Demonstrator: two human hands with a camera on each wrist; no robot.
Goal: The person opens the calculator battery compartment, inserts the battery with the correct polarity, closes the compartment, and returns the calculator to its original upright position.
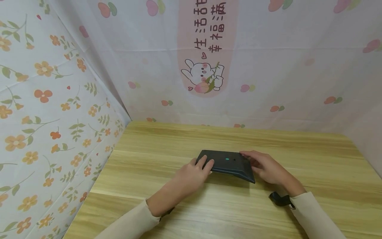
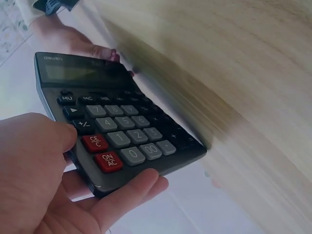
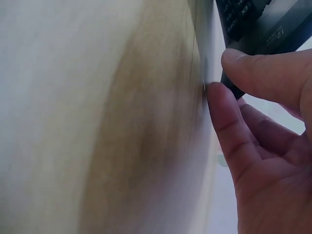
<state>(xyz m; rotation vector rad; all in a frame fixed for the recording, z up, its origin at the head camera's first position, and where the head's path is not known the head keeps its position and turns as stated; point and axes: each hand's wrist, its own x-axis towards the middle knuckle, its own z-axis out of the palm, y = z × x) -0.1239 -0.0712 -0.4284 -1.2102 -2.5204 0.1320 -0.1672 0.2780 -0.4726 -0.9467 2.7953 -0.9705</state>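
A black desk calculator [image 1: 221, 161] is held tilted close over the wooden table, its back toward the head camera. In the left wrist view its keypad shows grey number keys [image 2: 126, 139], red CE/C and ON/AC keys and a blank-looking display [image 2: 73, 73]. My left hand [image 1: 194, 174] grips the keypad end, thumb at one side and fingers around the lower edge and back. At the display end, my right hand [image 1: 267, 167] pinches a corner; the right wrist view shows the thumb [image 3: 258, 68] on the front face and the fingertips right at the table surface.
The wooden table [image 1: 143, 186] spreads around both hands. Behind it hangs a pale cloth [image 1: 268, 66] with a rabbit print, and a flowered cloth [image 1: 44, 116] hangs on the left. A black strap-like device [image 1: 280, 199] sits at the right wrist.
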